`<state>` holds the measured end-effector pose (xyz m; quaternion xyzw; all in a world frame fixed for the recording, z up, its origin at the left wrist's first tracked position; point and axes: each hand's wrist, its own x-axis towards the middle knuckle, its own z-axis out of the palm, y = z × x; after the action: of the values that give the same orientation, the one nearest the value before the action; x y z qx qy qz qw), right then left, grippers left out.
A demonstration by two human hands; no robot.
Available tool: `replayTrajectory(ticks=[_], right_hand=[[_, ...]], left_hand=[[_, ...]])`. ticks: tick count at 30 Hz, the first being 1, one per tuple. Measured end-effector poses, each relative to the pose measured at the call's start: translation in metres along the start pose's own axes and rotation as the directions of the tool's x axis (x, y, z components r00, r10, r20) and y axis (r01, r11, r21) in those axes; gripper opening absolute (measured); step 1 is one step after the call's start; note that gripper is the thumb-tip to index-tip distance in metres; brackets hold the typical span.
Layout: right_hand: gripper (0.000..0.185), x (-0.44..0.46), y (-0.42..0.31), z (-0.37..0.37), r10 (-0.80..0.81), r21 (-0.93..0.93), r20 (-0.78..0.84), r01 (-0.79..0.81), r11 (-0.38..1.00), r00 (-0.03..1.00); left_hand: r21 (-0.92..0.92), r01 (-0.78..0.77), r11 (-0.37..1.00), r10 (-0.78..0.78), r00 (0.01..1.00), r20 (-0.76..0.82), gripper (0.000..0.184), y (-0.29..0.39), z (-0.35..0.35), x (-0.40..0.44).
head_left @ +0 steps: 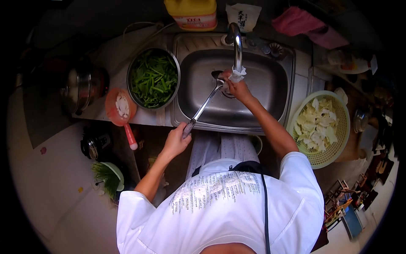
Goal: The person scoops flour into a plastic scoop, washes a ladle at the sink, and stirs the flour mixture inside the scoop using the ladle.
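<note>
My left hand (176, 139) is wrapped around the handle of a long-handled metal kitchen utensil (206, 105), which slants up and away over the sink (198, 93). Its dark head lies beneath the tap, partly covered by my right hand (235, 86), so its exact kind is unclear. The fingers of my right hand are curled against that head. Right above them is the spout of the curved metal tap (237, 46), with a whitish wrap (237, 75) around its end. Whether water is running cannot be made out.
Left of the sink stand a metal bowl of cut greens (153, 78) and a red-orange strainer-like scoop (112, 106) holding white pieces. A green basket of torn cabbage (317, 125) is at the right. Behind the sink are a yellow jug (192, 12) and a white packet (244, 16).
</note>
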<state>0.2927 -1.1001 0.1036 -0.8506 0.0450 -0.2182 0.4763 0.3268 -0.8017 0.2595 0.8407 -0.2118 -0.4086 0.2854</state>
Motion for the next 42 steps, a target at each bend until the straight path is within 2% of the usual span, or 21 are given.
replayTrajectory(ticks=[1, 5, 7, 10, 11, 13, 14, 16, 18, 20, 21, 26, 27, 29, 30, 31, 32, 34, 35, 37, 42], right_hand=[[0.014, 0.002, -0.001, 0.002, 0.463, 0.302, 0.093, -0.468, 0.831, 0.882], [0.017, 0.009, -0.009, 0.01, 0.4, 0.265, 0.012, -0.389, 0.882, 0.916], [0.018, 0.019, -0.045, 0.002, -0.016, -0.168, 0.045, 0.024, 0.985, 0.999], [0.023, 0.027, -0.021, 0.009, -0.12, -0.168, 0.172, 0.15, 0.974, 0.978], [0.023, 0.032, 0.003, 0.014, -0.119, -0.171, 0.167, 0.148, 0.974, 0.979], [0.024, 0.028, 0.041, 0.017, 0.168, 0.142, 0.273, -0.213, 0.967, 0.947], [0.025, 0.025, 0.048, 0.014, 0.257, 0.232, 0.316, -0.337, 0.913, 0.913], [0.027, 0.028, 0.027, -0.003, 0.638, 0.508, 0.536, -0.815, 0.279, 0.553], [0.029, 0.02, 0.01, -0.01, 0.654, 0.542, 0.534, -0.81, 0.221, 0.536], [0.029, 0.012, 0.007, -0.008, 0.856, 0.485, 0.428, -0.873, 0.052, 0.289], [0.034, 0.006, 0.004, -0.003, 0.869, 0.584, 0.406, -0.812, -0.009, 0.283], [0.039, -0.025, 0.02, 0.078, 0.985, 0.826, 0.068, -0.563, 0.032, 0.157], [0.026, -0.022, 0.014, 0.087, 0.954, 0.741, -0.18, -0.605, 0.291, 0.238], [0.039, -0.026, 0.013, 0.076, 0.895, 0.682, -0.139, -0.614, 0.397, 0.424], [0.039, -0.019, -0.006, 0.052, 0.896, 0.683, -0.138, -0.614, 0.395, 0.423], [0.04, -0.011, -0.026, 0.027, 0.92, 0.661, -0.119, -0.662, 0.353, 0.372], [0.041, -0.011, -0.033, 0.01, 0.942, 0.636, -0.103, -0.707, 0.308, 0.319], [0.039, -0.032, 0.003, -0.005, 0.93, 0.48, -0.159, -0.797, 0.366, 0.331], [0.037, -0.039, 0.021, -0.008, 0.863, 0.304, -0.219, -0.809, 0.503, 0.455], [0.029, -0.038, 0.047, -0.005, 0.635, 0.032, -0.227, -0.647, 0.762, 0.738], [0.02, -0.037, 0.038, 0.03, 0.307, -0.21, -0.088, -0.319, 0.924, 0.948]], left_hand=[[0.005, 0.002, 1.0, -0.002, 1.0, -0.005, 0.024, 0.0, 0.0, -0.001], [0.047, -0.034, 0.998, 0.035, 0.999, -0.008, 0.027, -0.003, 0.0, -0.006], [0.107, -0.014, 0.994, 0.013, 1.0, 0.011, 0.028, 0.003, -0.004, -0.008], [0.167, 0.0, 0.986, 0.0, 1.0, 0.002, 0.029, 0.004, -0.007, -0.012], [0.165, 0.004, 0.986, -0.001, 1.0, -0.019, 0.029, 0.003, -0.008, -0.015], [0.176, -0.01, 0.984, 0.017, 0.999, -0.034, 0.029, 0.002, -0.006, -0.022], [0.183, -0.022, 0.983, 0.032, 0.998, -0.054, 0.028, 0.001, -0.005, -0.025], [0.171, -0.019, 0.985, 0.029, 0.998, -0.06, 0.027, 0.0, 0.001, -0.027], [0.139, -0.033, 0.99, 0.044, 0.996, -0.08, 0.023, -0.009, 0.015, -0.03], [0.139, -0.03, 0.99, 0.044, 0.995, -0.094, 0.022, -0.011, 0.027, -0.031], [0.156, -0.005, 0.988, 0.02, 0.995, -0.096, 0.022, -0.009, 0.033, -0.029], [0.127, -0.013, 0.992, 0.029, 0.992, -0.121, 0.026, 0.014, 0.066, 0.003], [0.066, 0.0, 0.998, 0.007, 0.993, -0.116, 0.024, 0.017, 0.07, 0.007], [0.004, 0.014, 1.0, -0.013, 0.994, -0.109, 0.021, 0.019, 0.067, 0.015], [-0.529, 0.281, 0.801, -0.227, 0.96, 0.166, 0.018, 0.02, 0.062, 0.018], [-0.786, 0.545, 0.291, -0.234, 0.837, 0.494, 0.019, 0.019, 0.057, 0.019], [-0.784, 0.549, 0.29, -0.233, 0.835, 0.498, 0.019, 0.017, 0.053, 0.019], [-0.574, 0.714, -0.401, 0.228, 0.685, 0.692, 0.026, 0.014, 0.05, 0.022], [-0.425, 0.725, -0.543, 0.327, 0.648, 0.688, 0.037, 0.01, 0.054, 0.024], [-0.387, 0.72, -0.576, 0.366, 0.65, 0.666, 0.038, 0.008, 0.062, 0.024], [-0.294, 0.724, -0.624, 0.426, 0.63, 0.649, 0.041, 0.016, 0.068, 0.022]])
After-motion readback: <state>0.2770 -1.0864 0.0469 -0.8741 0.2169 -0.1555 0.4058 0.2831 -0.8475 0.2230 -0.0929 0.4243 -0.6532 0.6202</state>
